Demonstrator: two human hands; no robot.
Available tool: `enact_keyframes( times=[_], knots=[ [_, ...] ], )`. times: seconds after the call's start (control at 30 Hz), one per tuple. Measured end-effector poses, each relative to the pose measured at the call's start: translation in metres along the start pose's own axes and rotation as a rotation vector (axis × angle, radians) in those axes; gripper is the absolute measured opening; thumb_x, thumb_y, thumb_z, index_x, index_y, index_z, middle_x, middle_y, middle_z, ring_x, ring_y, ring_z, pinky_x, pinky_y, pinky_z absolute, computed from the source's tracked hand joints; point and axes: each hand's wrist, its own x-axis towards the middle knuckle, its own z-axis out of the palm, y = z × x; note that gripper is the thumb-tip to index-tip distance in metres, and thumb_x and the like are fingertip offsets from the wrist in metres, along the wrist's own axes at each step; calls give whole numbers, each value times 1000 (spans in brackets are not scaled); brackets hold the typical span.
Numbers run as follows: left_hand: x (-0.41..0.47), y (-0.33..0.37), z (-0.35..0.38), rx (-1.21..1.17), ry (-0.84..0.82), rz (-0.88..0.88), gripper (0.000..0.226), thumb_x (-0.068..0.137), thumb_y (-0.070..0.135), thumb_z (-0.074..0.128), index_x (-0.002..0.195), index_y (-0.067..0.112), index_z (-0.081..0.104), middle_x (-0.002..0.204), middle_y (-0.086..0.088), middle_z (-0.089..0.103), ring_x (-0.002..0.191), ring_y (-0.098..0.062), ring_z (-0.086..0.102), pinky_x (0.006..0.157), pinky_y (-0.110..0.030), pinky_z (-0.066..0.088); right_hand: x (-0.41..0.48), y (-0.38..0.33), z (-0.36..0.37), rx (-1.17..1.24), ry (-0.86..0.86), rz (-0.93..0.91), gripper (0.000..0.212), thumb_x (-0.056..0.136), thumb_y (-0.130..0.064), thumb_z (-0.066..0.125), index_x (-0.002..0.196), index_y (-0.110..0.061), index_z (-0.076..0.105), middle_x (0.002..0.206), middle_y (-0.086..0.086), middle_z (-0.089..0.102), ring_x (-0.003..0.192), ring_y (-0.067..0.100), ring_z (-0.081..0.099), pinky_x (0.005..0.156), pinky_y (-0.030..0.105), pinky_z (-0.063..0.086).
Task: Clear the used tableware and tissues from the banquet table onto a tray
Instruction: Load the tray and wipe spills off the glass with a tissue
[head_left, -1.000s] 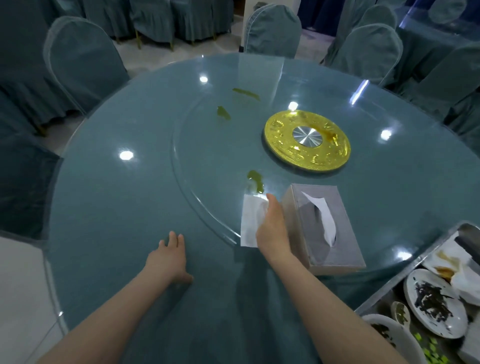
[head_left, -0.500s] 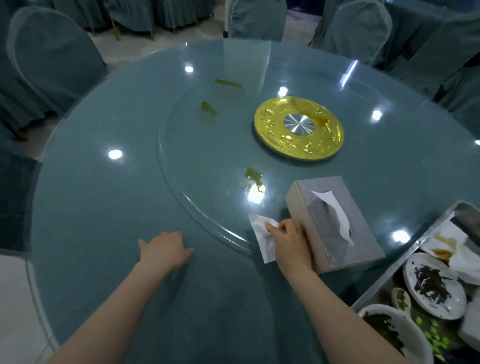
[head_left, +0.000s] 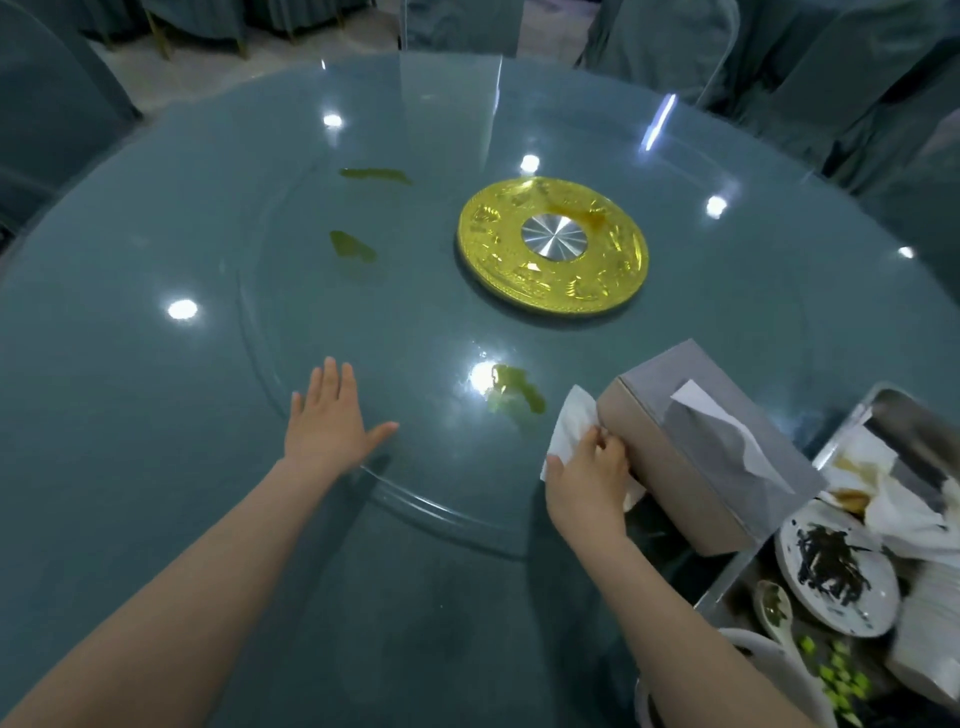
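My right hand (head_left: 587, 478) grips a white tissue (head_left: 571, 426) on the glass turntable (head_left: 322, 395), right against the grey tissue box (head_left: 701, 452). A green spill (head_left: 517, 392) lies just left of the tissue. My left hand (head_left: 327, 421) rests flat and open on the turntable's near edge, holding nothing. At the lower right a metal tray (head_left: 852, 421) holds used white plates (head_left: 836, 577), a spoon (head_left: 774, 608), crumpled tissues (head_left: 904, 514) and food scraps.
A gold disc (head_left: 553, 247) with a silver hub sits at the turntable's centre. Two more green smears (head_left: 353, 247) (head_left: 374, 175) mark the far left of the glass. Covered chairs (head_left: 810, 57) ring the round teal table (head_left: 119, 364).
My left hand slid forward from the tablecloth onto the turntable's edge. My right hand drew the tissue back beside the box, away from the nearest green spill.
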Motion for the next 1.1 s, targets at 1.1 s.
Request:
enact_keyframes(
  times=[1.1],
  knots=[
    [-64,61,25,85,-30,355,72,90,56,46,151,25,23,157,0,23,135,-21,30,113,-29,23,59,-6,-1,-32,-151,-466,85,90,-64,39,154,-19,6,162,-1,-6,148,19,-10,120,36,-3]
  ],
)
